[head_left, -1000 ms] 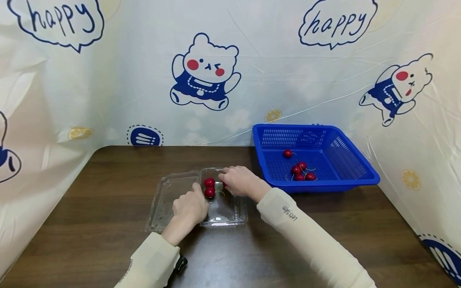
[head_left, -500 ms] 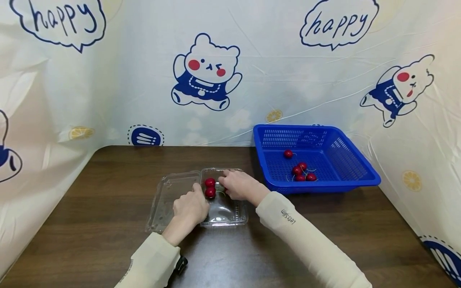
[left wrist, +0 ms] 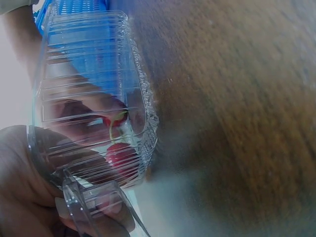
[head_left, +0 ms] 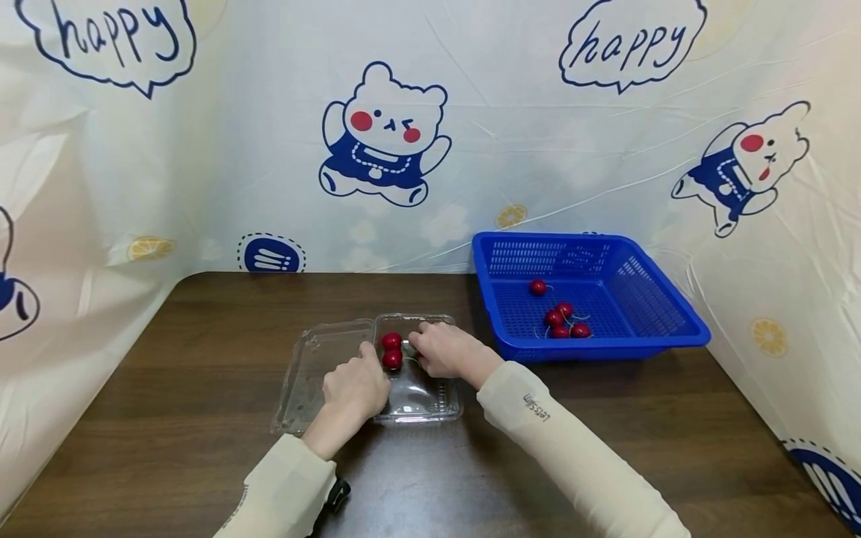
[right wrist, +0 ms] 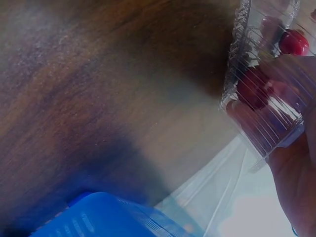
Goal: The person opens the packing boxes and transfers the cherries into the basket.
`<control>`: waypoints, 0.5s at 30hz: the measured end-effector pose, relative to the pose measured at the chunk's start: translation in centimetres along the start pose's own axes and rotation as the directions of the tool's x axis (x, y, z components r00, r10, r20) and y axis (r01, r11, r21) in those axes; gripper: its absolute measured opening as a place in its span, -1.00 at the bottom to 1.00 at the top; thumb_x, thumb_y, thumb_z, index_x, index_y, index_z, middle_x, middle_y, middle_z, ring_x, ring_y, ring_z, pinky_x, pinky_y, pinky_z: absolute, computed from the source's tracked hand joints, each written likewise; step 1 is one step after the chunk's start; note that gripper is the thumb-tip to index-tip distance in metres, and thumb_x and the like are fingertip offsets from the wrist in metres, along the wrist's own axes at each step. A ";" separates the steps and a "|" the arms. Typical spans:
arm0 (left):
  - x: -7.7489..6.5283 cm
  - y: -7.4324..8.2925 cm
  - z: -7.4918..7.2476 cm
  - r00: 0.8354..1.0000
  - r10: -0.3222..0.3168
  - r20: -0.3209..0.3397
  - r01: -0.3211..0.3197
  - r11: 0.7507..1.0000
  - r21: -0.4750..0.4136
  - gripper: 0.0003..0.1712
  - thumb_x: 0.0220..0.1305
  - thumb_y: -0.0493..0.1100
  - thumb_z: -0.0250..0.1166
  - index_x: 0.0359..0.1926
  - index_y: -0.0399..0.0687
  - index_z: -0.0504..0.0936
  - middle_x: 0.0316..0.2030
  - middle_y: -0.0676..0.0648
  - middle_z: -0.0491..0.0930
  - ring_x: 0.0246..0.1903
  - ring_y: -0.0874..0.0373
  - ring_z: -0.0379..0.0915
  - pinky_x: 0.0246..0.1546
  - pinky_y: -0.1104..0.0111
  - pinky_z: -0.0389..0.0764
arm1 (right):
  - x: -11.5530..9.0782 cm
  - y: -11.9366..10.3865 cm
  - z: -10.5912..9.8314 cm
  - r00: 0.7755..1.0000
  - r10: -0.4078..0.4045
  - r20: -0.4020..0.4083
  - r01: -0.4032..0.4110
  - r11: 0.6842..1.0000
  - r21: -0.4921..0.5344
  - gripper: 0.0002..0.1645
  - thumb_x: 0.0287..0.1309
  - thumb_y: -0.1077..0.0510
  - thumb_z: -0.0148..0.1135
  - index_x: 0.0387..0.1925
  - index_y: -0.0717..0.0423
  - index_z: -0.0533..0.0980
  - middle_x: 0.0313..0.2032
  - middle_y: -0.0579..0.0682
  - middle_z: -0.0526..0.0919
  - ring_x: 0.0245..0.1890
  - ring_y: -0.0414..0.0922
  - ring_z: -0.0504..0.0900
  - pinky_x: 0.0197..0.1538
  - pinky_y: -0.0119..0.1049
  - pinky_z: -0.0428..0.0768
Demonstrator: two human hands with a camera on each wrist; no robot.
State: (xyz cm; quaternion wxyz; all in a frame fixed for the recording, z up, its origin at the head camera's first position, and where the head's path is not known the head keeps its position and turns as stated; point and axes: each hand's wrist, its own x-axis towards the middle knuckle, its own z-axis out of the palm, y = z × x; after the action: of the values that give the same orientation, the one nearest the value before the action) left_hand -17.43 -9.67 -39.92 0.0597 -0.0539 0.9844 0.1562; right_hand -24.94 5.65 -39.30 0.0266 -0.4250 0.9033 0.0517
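Observation:
A clear plastic clamshell box (head_left: 420,409) lies on the table with its lid (head_left: 306,381) folded out to the left. My left hand (head_left: 355,385) grips the box at the hinge edge, with the index finger stretched along it. Two red cherries (head_left: 392,359) sit inside at the left, one behind the other. Reaching into the box from the right, my right hand (head_left: 444,350) pinches another cherry (right wrist: 253,88), seen through the clear wall in the right wrist view. In the head view that cherry is hidden by the hand, while a green stem shows beside the fingertips.
A blue perforated basket (head_left: 605,344) stands at the back right, close to the right forearm. In it lie several cherries (head_left: 580,329) near the front and a lone cherry (head_left: 537,287) farther back. A patterned curtain (head_left: 269,149) hangs right behind the brown wooden table (head_left: 168,418).
My right hand has shifted slightly toward me inside the box, and the cherry it pinches has gone out of sight in the head view. My left hand has stayed put.

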 end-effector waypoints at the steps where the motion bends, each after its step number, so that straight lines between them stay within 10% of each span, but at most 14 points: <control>1: 0.0 0.0 0.0 1.000 0.000 0.002 0.000 1.000 0.000 -0.67 0.21 -0.17 0.06 -0.08 -0.34 0.33 -0.33 -0.41 0.69 -0.40 -0.29 0.60 -0.47 -0.06 0.55 | 0.0 0.0 0.0 1.000 0.000 0.005 0.000 1.000 -0.002 -0.81 0.12 0.16 0.22 -0.23 0.16 0.55 -0.27 0.14 0.64 -0.32 0.05 0.68 -0.20 -0.07 0.68; 15: 0.0 0.1 -0.1 1.000 -0.009 0.021 0.009 1.000 0.005 -0.65 0.21 -0.16 0.07 -0.07 -0.33 0.32 -0.36 -0.38 0.68 -0.44 -0.26 0.60 -0.50 -0.03 0.55 | 0.0 -0.2 0.3 1.000 0.024 0.007 -0.023 1.000 -0.019 -0.78 0.12 0.13 0.24 -0.20 0.15 0.55 -0.25 0.13 0.63 -0.30 0.06 0.68 -0.18 -0.06 0.68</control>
State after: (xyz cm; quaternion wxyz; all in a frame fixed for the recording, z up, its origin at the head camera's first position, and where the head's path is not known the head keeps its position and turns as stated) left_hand -17.48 -9.64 -39.79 0.0711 -0.0566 0.9839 0.1541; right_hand -24.82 5.55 -39.65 0.0253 -0.4144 0.9076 0.0622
